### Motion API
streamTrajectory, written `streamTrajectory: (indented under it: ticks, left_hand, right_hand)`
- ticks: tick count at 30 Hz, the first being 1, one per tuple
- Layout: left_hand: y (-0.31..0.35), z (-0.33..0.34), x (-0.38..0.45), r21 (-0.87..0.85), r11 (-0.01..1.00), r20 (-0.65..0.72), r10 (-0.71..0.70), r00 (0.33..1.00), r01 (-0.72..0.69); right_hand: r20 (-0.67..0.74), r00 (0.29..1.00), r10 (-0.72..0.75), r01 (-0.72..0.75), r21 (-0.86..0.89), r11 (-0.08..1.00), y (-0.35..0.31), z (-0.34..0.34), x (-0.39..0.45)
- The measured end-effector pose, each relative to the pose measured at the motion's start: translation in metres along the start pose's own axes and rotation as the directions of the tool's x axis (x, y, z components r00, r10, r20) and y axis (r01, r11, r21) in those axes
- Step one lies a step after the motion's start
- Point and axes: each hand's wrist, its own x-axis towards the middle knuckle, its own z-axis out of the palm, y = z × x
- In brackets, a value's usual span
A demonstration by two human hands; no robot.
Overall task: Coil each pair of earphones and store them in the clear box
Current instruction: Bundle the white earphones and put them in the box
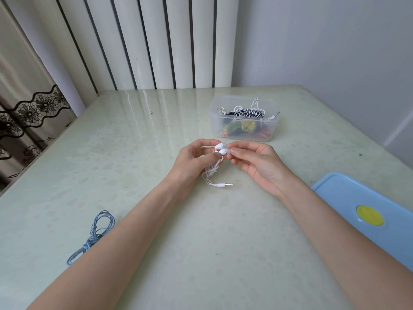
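Both hands are meeting above the middle of the pale green counter (134, 153), working on the white earphones (218, 162). The left hand (192, 162) is pinching the bunched white cable just under the two earbuds, its thumb and fingers pressed together on it, while the rest of the cable is hanging below that grip in a loose tangle, with the plug (224, 184) sticking out toward the right, low over the counter. The right hand (257, 162) is pinching the earbud tips between thumb and forefinger, the other fingers lying relaxed. The clear box (243, 118) is sitting just beyond the hands, already holding several coiled earphones. A blue lid (357, 211) is lying at the right edge. Blue earphones (96, 236) are lying loosely coiled beside the left forearm.
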Motion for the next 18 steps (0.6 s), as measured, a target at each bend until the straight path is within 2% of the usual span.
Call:
streamTrajectory:
  ticks: [11,18]
  left_hand:
    - [0.0036,-0.0014,-0.0014,-0.065,0.998,0.019,-0.01,1.0,0.011]
    - [0.0016,-0.0014,-0.0008,-0.028,1.0,0.022,0.007,1.0,-0.006]
  right_hand:
    - [-0.003,1.0,-0.002,0.002,-0.002,1.0,0.0011,-0.0014,-0.0001]
    - [-0.002,1.0,0.011,-0.011,0.014,1.0,0.0007,-0.0024,-0.0006]
